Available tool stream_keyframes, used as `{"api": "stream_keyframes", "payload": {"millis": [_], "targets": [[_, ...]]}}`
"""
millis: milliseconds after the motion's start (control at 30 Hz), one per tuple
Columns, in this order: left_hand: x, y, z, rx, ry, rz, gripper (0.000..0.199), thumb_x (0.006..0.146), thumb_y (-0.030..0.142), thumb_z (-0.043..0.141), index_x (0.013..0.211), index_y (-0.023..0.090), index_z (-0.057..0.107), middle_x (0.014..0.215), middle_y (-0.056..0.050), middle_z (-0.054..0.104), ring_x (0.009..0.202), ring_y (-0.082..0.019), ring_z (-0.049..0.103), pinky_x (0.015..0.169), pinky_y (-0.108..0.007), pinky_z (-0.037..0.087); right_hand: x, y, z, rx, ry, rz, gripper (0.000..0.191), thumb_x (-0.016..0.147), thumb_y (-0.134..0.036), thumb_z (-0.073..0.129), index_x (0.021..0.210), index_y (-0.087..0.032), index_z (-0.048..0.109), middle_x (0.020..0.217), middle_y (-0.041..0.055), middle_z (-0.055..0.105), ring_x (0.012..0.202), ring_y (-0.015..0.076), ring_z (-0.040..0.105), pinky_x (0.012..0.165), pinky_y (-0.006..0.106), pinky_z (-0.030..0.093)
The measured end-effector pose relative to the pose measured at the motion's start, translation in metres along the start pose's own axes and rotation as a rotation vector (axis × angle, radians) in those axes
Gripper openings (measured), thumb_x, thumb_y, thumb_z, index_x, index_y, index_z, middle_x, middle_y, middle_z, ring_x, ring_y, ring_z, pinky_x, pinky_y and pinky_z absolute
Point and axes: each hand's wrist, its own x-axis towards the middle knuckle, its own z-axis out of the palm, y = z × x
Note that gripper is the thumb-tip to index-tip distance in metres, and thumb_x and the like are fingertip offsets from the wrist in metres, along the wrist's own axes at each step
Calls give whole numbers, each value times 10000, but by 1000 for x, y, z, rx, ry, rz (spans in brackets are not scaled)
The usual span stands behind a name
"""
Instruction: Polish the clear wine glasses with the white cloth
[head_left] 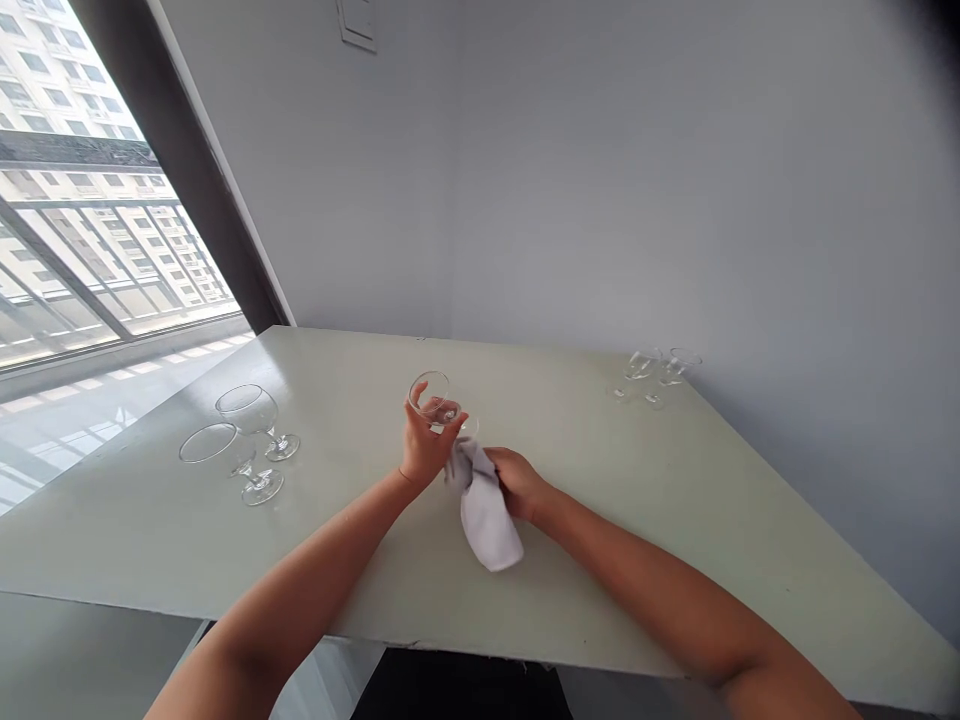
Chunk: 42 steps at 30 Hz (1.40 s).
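Wine glass (429,398) gripped by the left hand (426,448), white cloth (486,520) clenched in the right hand (519,483)

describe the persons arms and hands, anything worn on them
The left arm and right arm are bare, with no sleeves in view. The left hand and right hand wear no gloves, and no watch shows.

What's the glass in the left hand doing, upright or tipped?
Tipped. The wine glass leans sideways in the left hand, rim toward the upper left, stem running right toward the white cloth.
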Motion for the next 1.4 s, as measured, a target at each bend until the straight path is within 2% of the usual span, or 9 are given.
{"api": "stream_keyframes", "payload": {"millis": [100, 167, 233, 333, 567, 767, 1000, 1167, 1400], "targets": [[9, -3, -5, 78, 45, 33, 508, 612, 251, 688, 991, 234, 351, 715, 14, 605, 893, -158, 580, 706, -265, 426, -1, -2, -11, -503, -78, -153, 260, 790, -396, 498, 710, -194, 642, 715, 15, 559, 547, 111, 477, 557, 256, 378], [9, -1, -5, 98, 43, 54, 517, 622, 250, 684, 1014, 234, 349, 712, 17, 604, 861, -154, 584, 663, -250, 422, -1, -6, -18, -811, 74, -325, 234, 827, -372, 467, 840, -233, 655, 911, 28, 558, 585, 93, 482, 599, 253, 368], [4, 2, -1, 94, 9, 64, 541, 634, 257, 680, 1052, 233, 338, 747, 15, 607, 753, -135, 586, 616, -238, 414, -1, -11, -23, -940, 249, -442, 251, 860, -343, 427, 972, -242, 627, 968, 42, 533, 603, 88, 481, 610, 247, 365], [-9, 8, 7, 74, -100, 61, 552, 657, 264, 669, 1085, 237, 322, 793, 6, 608, 708, -122, 574, 614, -236, 419, 0, -17, -24, -925, 274, -506, 234, 833, -317, 491, 1017, -221, 597, 863, 24, 534, 621, 96, 487, 606, 228, 373], [-23, -3, 16, 182, -287, 102, 637, 678, 286, 648, 1212, 263, 302, 1128, -70, 519, 758, -117, 525, 672, -271, 440, 15, -6, -32, -839, 256, -380, 165, 807, -325, 511, 767, -222, 633, 713, -15, 578, 642, 106, 515, 600, 213, 356], [-11, -30, 17, 240, -378, -114, 426, 740, 380, 548, 1124, 238, 436, 1028, -44, 543, 680, -106, 501, 657, -274, 439, 51, -1, -124, -813, 624, -80, 218, 776, -356, 508, 793, -178, 632, 740, 17, 633, 685, 132, 561, 640, 221, 380], [-7, -40, 16, 248, -363, -214, 317, 768, 353, 487, 1058, 228, 461, 940, -22, 577, 671, -103, 514, 616, -244, 423, 71, 12, -219, -882, 834, 195, 155, 740, -293, 522, 697, -171, 607, 783, 53, 644, 708, 166, 578, 605, 235, 379], [-8, -39, 16, 214, -402, -206, 313, 766, 332, 481, 1062, 234, 461, 893, -8, 582, 653, -100, 497, 618, -241, 413, 81, 19, -239, -900, 879, 292, 151, 742, -310, 527, 709, -184, 602, 777, 43, 641, 709, 172, 584, 590, 242, 382], [-8, -45, 15, 136, -422, -243, 307, 760, 314, 500, 1054, 232, 469, 876, -13, 582, 671, -104, 494, 632, -239, 401, 81, 13, -237, -908, 902, 328, 180, 729, -291, 545, 855, -176, 602, 871, 70, 630, 810, 187, 582, 650, 253, 386]]}}
